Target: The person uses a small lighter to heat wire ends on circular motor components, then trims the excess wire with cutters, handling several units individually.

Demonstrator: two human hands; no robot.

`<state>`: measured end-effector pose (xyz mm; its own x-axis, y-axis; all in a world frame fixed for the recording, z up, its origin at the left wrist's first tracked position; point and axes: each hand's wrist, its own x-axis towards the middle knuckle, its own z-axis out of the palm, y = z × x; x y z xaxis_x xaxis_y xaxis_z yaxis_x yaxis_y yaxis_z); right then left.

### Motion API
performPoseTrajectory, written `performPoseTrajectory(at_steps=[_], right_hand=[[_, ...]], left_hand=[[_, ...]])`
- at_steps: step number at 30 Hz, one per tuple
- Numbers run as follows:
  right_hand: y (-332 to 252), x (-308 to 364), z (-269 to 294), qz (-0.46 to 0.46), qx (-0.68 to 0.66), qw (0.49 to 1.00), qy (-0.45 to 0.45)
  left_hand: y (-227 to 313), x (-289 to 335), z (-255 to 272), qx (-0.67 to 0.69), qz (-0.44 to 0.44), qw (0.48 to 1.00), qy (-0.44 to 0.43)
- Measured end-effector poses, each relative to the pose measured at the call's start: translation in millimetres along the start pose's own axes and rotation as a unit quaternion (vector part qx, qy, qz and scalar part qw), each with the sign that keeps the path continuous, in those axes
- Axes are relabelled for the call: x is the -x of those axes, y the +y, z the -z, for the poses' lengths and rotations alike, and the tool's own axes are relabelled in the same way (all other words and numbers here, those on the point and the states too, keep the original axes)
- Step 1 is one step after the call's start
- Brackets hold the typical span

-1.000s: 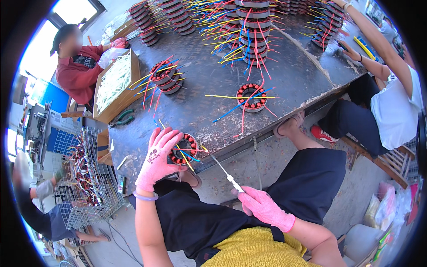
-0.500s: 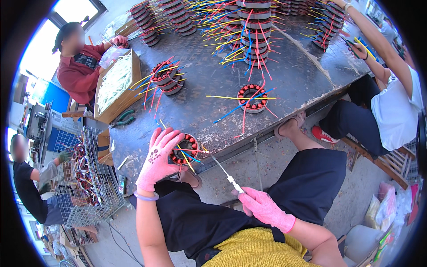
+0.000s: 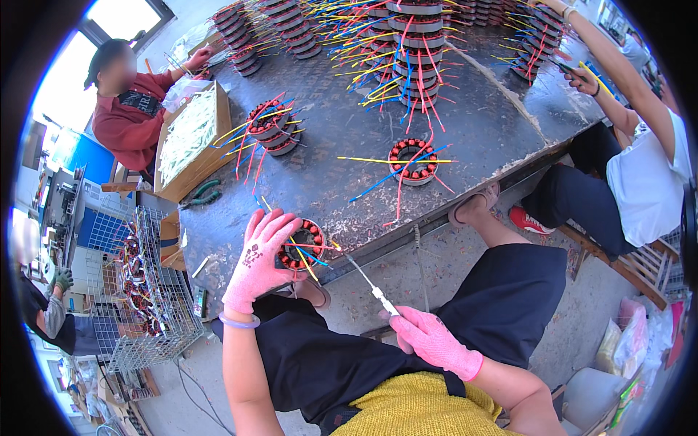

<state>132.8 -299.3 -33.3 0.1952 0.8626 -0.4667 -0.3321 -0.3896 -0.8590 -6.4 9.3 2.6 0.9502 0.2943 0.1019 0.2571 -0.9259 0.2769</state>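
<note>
At the table's near edge, my left hand [image 3: 260,260], in a pink glove, grips a motor stator [image 3: 314,234]. This is a ring with red-insulated coils and yellow, blue and red wire leads; my palm and fingers hide its left side. My right hand [image 3: 434,343], also gloved in pink, is closed around a thin tool with a white handle [image 3: 379,296]. Its narrow metal shaft points up and left to the stator's right side, close to a lead end. Whether the tip touches that lead I cannot tell.
Another stator [image 3: 413,161] lies on the dark table [image 3: 334,131], with a short stack [image 3: 273,127] to its left and tall stacks [image 3: 418,62] behind. Green-handled pliers [image 3: 203,195] lie by a box of white strips [image 3: 221,116]. Co-workers sit left and right; a wire basket [image 3: 156,291] stands left.
My hands, the stator and the tool look unmoved. The co-worker in red has lifted a hand from the table, and the person at far left has shifted further left.
</note>
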Motion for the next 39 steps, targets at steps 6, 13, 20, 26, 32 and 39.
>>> performPoseTrajectory(at_steps=[6, 13, 20, 26, 32, 39], right_hand=[[-5, 1, 0, -0.009, -0.004, 1.000, -0.005], [-9, 2, 0, -0.012, 0.002, 1.000, -0.006], [-5, 1, -1, -0.004, -0.003, 1.000, -0.003], [-6, 1, 0, -0.013, 0.010, 1.000, -0.005], [-9, 1, -1, -0.009, 0.013, 1.000, -0.001], [-2, 1, 0, -0.012, -0.014, 1.000, 0.001]], left_hand=[[0, 0, 0, -0.002, 0.001, 1.000, 0.000], [0, 0, 1, -0.003, 0.004, 1.000, -0.004], [-1, 0, -1, -0.005, -0.001, 1.000, 0.001], [-3, 0, -1, -0.011, -0.008, 1.000, 0.001], [-1, 0, 0, 0.002, 0.003, 1.000, -0.003], [1, 0, 1, 0.006, 0.003, 1.000, -0.006]])
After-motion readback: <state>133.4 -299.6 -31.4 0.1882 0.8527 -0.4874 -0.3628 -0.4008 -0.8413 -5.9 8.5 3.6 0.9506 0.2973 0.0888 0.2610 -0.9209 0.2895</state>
